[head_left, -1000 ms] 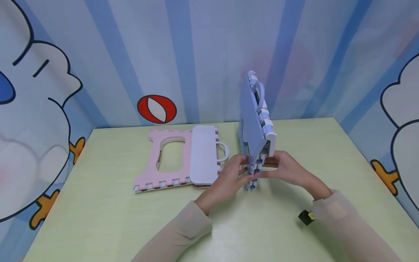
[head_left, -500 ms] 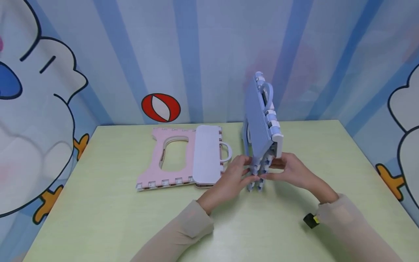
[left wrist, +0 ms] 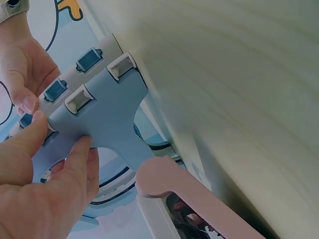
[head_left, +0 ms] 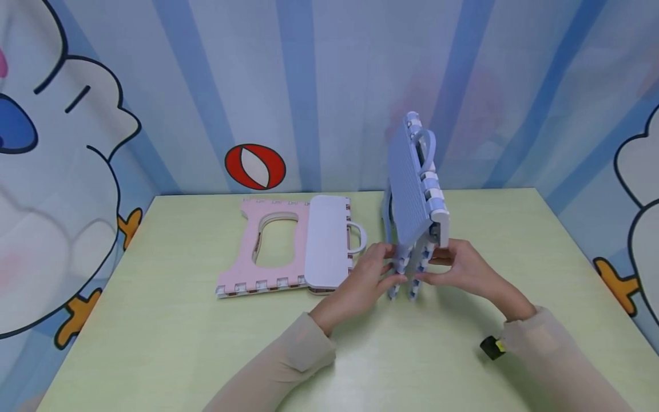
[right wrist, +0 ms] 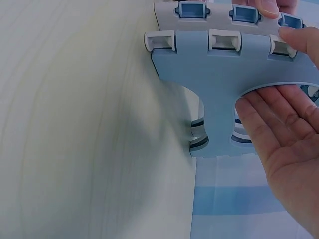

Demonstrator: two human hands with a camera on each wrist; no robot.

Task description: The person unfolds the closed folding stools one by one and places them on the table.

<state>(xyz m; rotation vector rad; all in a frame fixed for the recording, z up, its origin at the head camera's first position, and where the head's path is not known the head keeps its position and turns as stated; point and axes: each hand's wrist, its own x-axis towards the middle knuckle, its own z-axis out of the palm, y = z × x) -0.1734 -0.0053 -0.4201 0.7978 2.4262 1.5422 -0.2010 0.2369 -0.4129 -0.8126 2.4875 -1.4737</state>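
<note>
Pinching the blue stool [head_left: 409, 197] from both sides at its near end, the left hand [head_left: 362, 277] and right hand [head_left: 465, 272] flank it about equally closely. It stands upright on the bench [head_left: 154, 343], long axis running away from them; 1 pink-and-white stool [head_left: 326, 243] lies flat leftward.

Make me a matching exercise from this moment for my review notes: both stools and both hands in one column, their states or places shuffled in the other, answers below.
Column one
1. Blue stool
2. Pink stool
3. Left hand
4. Right hand

Column two
A. Grips the legs farther from the pink stool
B. Upright, legs slightly apart
C. Grips the legs nearer the pink stool
D. Lying flat on the table

Pairs: 1-B, 2-D, 3-C, 4-A
</note>
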